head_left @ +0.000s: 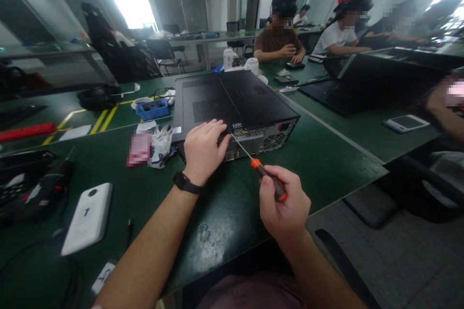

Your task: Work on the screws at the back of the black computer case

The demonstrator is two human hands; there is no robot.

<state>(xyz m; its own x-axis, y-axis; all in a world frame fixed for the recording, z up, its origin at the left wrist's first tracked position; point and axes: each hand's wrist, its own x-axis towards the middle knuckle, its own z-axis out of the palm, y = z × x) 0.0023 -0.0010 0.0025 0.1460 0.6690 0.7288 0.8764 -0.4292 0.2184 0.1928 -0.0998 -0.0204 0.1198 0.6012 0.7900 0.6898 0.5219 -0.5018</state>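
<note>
A black desktop computer case (250,89) lies flat on the green table with its rear panel facing me. My right hand (282,200) is closed around the orange and dark grey handle of a screwdriver (270,178). Its long shaft points away to the left, and the tip meets the rear panel's upper edge. Right beside that tip, my left hand (205,145) grips the case's rear edge, fingers curved over the top and thumb lower. The spot between thumb and fingers is dark, and any small part there is hidden.
Left of the case are a blue tray (152,109), white gloves (162,147) and a white device marked 1 (88,217). A power drill (47,188) lies farther left. On the right, a phone (406,123) sits near another person's arm. Several people work across the table.
</note>
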